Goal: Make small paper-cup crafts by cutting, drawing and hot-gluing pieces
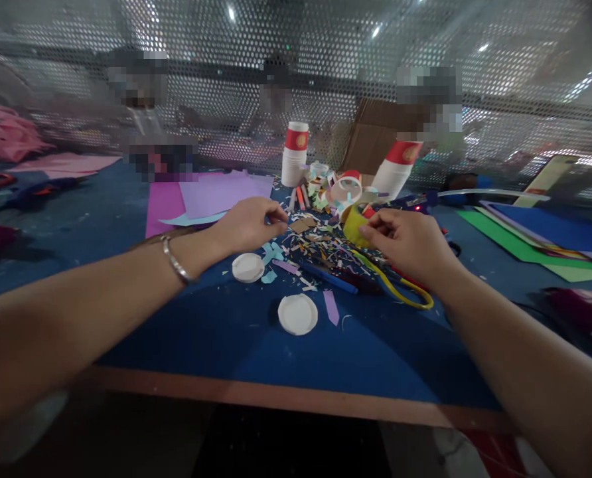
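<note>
My left hand [253,224], with a silver bracelet at the wrist, hovers over the left side of a heap of paper scraps [320,249]. Its thumb and fingers are pinched together; whatever lies between them is too small to make out. On the right, my right hand [408,242] has its fingers curled in, thumb tip against or just in front of a yellow roll [354,227]. I cannot tell whether it grips that roll. Below this hand lie yellow-handled scissors [400,292]. Two white paper discs with raised rims, one near [297,315] and one farther left [247,267], rest on the table.
Stacked paper cups [295,166] and a tilted stack [393,174] stand behind the scraps. Purple sheets [226,192] lie left, coloured sheets [549,236] right. A blue pen [330,277] lies in front. A glue gun [415,202] lies behind my right hand. People sit across the table.
</note>
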`<state>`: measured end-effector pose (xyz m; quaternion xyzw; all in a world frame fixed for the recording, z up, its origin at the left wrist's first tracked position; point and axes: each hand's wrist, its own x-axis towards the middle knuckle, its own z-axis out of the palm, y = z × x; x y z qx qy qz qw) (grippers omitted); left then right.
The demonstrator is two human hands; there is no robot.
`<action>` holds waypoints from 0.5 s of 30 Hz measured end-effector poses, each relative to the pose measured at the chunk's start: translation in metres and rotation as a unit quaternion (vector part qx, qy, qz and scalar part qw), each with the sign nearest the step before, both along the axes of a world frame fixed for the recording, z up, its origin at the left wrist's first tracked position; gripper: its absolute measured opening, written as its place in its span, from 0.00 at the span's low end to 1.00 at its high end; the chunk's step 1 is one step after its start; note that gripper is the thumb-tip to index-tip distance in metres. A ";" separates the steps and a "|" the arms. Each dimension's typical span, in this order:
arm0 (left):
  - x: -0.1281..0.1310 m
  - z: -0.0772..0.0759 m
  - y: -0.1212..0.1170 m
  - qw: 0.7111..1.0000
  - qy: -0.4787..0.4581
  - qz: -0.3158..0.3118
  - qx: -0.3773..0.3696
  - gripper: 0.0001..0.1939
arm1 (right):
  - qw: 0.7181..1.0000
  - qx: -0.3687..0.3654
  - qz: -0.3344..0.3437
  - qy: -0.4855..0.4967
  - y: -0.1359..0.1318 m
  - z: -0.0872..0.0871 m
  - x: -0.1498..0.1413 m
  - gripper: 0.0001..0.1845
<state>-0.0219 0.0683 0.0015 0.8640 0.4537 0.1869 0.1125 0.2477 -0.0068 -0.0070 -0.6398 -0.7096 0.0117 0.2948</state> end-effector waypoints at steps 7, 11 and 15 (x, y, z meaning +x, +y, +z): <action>0.044 -0.012 0.043 0.999 0.043 -0.005 -0.033 0.16 | 1.000 0.005 0.019 0.014 0.000 -0.001 0.001 0.10; 0.050 -0.018 0.049 0.999 0.013 -0.016 -0.037 0.15 | 1.000 0.002 0.021 0.013 -0.001 -0.001 0.001 0.09; 0.041 -0.008 0.039 0.998 -0.037 -0.037 -0.037 0.10 | 1.000 -0.006 0.020 0.013 -0.001 0.000 -0.001 0.10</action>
